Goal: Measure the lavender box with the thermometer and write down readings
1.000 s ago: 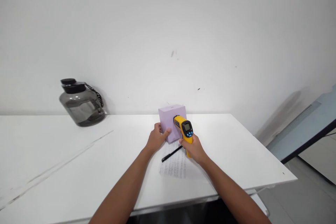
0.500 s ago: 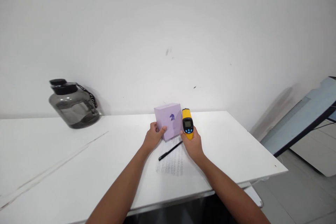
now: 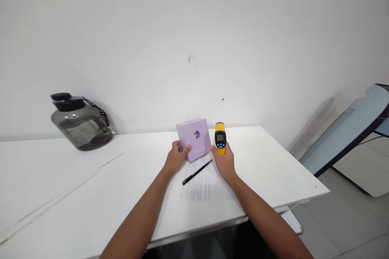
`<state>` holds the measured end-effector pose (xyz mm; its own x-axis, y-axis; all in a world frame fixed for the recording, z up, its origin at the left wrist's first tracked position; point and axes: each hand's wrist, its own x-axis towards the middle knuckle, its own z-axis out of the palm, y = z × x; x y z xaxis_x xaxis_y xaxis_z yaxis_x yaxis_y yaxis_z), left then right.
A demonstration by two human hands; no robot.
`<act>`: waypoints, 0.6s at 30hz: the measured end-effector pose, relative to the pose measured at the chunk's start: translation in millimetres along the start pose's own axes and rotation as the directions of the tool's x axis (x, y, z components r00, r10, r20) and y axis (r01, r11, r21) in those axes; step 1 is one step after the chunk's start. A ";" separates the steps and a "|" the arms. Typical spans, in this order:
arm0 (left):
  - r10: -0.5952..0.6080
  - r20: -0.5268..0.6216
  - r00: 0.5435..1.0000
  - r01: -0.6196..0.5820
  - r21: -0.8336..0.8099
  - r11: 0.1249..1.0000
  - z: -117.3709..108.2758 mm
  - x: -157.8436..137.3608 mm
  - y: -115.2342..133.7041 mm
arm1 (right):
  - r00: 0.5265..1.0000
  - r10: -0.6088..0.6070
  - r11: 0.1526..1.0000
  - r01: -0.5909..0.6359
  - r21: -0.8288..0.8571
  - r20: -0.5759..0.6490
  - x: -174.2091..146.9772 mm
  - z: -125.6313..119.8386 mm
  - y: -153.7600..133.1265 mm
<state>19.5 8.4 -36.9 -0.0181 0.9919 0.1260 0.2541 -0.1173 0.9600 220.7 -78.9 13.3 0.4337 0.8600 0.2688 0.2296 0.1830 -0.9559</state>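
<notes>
A pale purple box [image 3: 199, 145] with a dark horse-head emblem is tilted up over the table, gripped at its left side by my left hand [image 3: 177, 157]. The thumb lies across the front face, the fingers are behind. My right hand [image 3: 224, 164] is closed round the handle of a yellow and black infrared thermometer [image 3: 220, 137], whose small screen and blue buttons face me. Its thumb is close to the box's lower right corner; whether it touches, I cannot tell. Below the box, a black pen [image 3: 197, 172] lies slanted on a sheet of paper [image 3: 196, 192] covered in writing.
A big grey see-through water jug [image 3: 86, 127] with a black lid and strap stands at the back left, near the wall. The white table [image 3: 136, 202] ends at the right, where a light blue panel-like object [image 3: 343, 137] leans beyond its edge.
The thermometer has shifted slightly right and up, widening its gap from the box. The box has tilted a little. The whole view has moved slightly.
</notes>
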 end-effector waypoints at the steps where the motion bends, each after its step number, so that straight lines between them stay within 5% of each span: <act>1: -0.001 0.003 1.000 0.001 0.001 1.000 -0.1 0.1 0.0 | 1.000 0.002 1.000 -0.002 -0.005 0.001 0.3 -0.1 0.2; 18: 0.002 0.021 1.000 -0.003 0.047 0.999 -0.9 -2.9 4.5 | 0.999 -0.002 0.999 0.004 -0.033 0.043 -2.3 -2.7 -2.6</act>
<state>19.9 4.9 -32.7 0.0024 0.9924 0.1232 0.2992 -0.1183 0.9468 221.4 -82.6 15.5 0.3949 0.8795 0.2658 0.2602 0.1703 -0.9504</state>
